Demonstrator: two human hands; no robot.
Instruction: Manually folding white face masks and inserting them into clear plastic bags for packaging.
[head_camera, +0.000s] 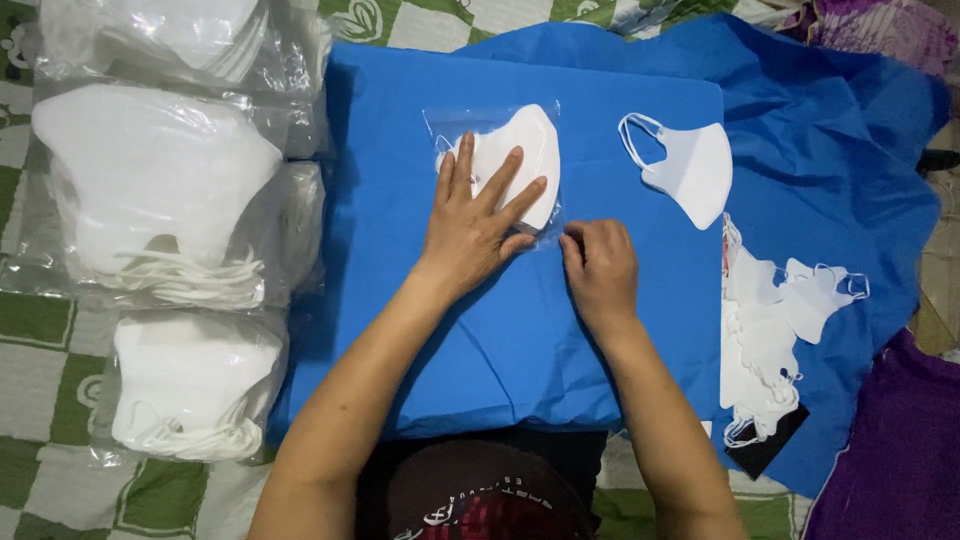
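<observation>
Mask in a clear sleeve (512, 160) lies near the top middle of the blue cloth (400, 330), which serves as landmark here. From the head camera, the left hand (475, 220) lies flat with fingers spread on the sleeved mask, pressing it down. The right hand (598, 262) pinches the sleeve's lower right corner, fingers closed on the plastic edge. The two hands sit close together, nearly touching.

Risks, as I judge them: the slick sleeve could slide on the cloth if the flat hand eases off; the pinch could crease or tear the thin film; the ear loop could catch in the opening.

Count: one sleeved mask under the hands; one loose mask (690, 168) right of it on the cloth; a heap of loose masks (765, 340) at the cloth's right edge, number unclear; four bagged bundles of masks (150, 180) left of the cloth.
</observation>
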